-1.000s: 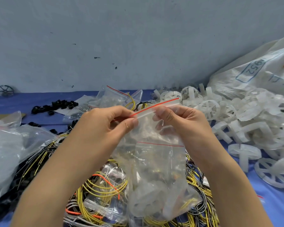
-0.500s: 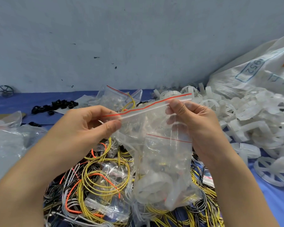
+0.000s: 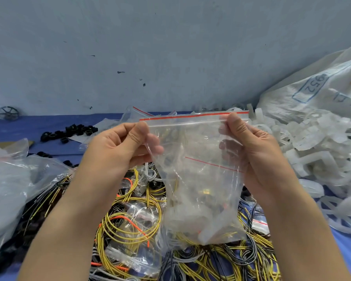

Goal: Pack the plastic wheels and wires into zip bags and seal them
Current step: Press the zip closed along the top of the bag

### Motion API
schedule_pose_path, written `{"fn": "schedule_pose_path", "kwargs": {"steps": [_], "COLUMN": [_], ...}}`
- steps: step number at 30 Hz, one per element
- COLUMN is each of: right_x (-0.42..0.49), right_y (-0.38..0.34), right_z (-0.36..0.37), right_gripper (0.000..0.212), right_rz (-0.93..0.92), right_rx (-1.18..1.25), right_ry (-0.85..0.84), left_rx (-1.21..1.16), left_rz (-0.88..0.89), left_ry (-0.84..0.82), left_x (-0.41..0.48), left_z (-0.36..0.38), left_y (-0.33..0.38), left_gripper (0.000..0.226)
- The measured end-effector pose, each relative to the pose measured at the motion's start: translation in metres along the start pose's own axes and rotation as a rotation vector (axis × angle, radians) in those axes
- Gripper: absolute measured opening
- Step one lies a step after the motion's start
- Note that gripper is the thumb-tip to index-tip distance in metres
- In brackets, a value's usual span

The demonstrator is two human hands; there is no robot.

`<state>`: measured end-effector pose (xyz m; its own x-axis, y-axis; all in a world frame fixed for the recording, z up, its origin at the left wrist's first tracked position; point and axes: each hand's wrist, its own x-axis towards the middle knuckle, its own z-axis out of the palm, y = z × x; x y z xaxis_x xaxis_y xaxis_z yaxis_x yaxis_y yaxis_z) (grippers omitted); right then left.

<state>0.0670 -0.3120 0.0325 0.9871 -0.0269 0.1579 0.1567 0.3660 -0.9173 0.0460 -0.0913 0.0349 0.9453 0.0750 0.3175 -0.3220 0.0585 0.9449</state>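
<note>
I hold a clear zip bag [image 3: 199, 179] with a red strip along its top edge, stretched level in front of me. My left hand [image 3: 122, 147] pinches its top left corner and my right hand [image 3: 249, 147] pinches the top right corner. A translucent white plastic wheel and a smaller bag lie in its bottom. Below it spreads a heap of yellow, black, grey and orange wires [image 3: 134, 226], some in small bags. A pile of white plastic wheels [image 3: 320, 151] lies to the right.
A large white woven sack [image 3: 320, 88] leans on the grey wall at the right. Crumpled clear bags [image 3: 10, 179] lie at the left, small black parts [image 3: 69, 132] on the blue table surface [image 3: 45, 122], and a dark wheel [image 3: 8, 113] by the wall.
My hands have slid apart along the bag's top strip, from the middle out to its two corners. The strip has gone from slanted to level, and the bag hangs wider.
</note>
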Motion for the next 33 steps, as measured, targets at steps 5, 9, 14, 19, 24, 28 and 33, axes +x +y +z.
{"fn": "schedule_pose_path", "kwargs": {"steps": [5, 9, 14, 19, 24, 28, 33], "right_x": [-0.001, -0.007, -0.011, -0.028, -0.033, -0.038, -0.045], "right_y": [-0.007, -0.012, -0.006, -0.008, -0.011, -0.023, -0.034], "right_z": [0.006, 0.020, 0.031, 0.034, 0.033, 0.024, 0.021], "right_gripper": [0.026, 0.025, 0.021, 0.037, 0.044, 0.039, 0.020], "right_rz": [-0.030, 0.002, 0.030, -0.427, -0.559, -0.515, -0.607], "right_rx": [0.168, 0.245, 0.105, -0.555, -1.005, -1.195, -1.303], "right_ry": [-0.027, -0.042, 0.031, -0.142, -0.125, -0.157, -0.033], "left_rx": [-0.047, -0.025, -0.036, -0.038, -0.034, 0.013, 0.069], "left_rz": [0.058, 0.069, 0.088, 0.108, 0.109, 0.147, 0.195], "left_ry": [0.143, 0.236, 0.179, 0.119, 0.112, 0.148, 0.117], "left_x": [-0.004, -0.008, -0.015, -0.019, -0.019, -0.018, -0.022], "left_z": [0.024, 0.044, 0.063, 0.064, 0.062, 0.059, 0.062], "left_y": [0.002, -0.002, -0.003, -0.002, -0.002, 0.001, 0.004], "left_gripper": [0.025, 0.029, 0.027, 0.027, 0.028, 0.025, 0.025]}}
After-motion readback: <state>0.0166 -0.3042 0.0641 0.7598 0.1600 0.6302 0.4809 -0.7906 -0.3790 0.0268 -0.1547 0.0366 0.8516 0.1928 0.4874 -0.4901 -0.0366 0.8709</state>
